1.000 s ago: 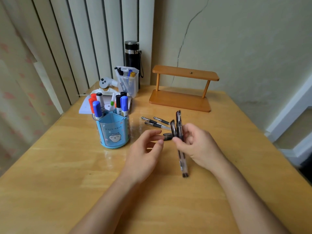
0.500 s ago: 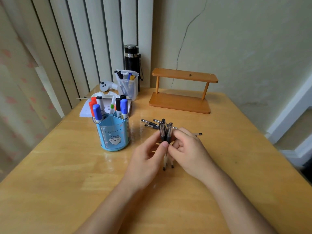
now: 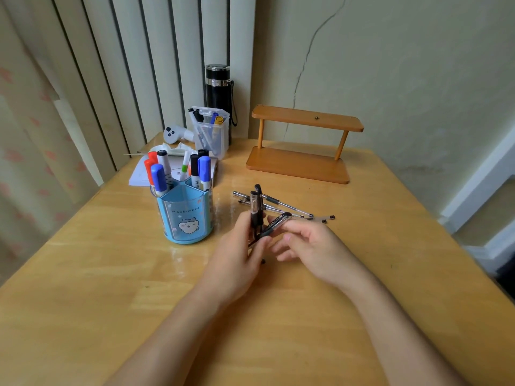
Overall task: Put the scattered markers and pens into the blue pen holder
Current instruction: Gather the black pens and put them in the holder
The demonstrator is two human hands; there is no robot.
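The blue pen holder, printed with a cartoon cat, stands left of centre on the wooden table. Several markers with red, blue, black and grey caps stick up from it. Just right of it, my left hand grips a small bunch of black pens; two stand upright and one tilts to the right. My right hand hovers beside them with its fingers spread, fingertips near the tilted pen. Behind my hands, several black pens lie loose on the table.
A wooden two-tier shelf stands at the back right. At the back left are a black flask, a clear plastic box of pens, a white controller and papers. The table's right edge drops off near the wall.
Both hands held the pens together half a second ago. The right hand has since let go and drawn slightly right, and the left hand keeps the bunch, with one pen tipped sideways.
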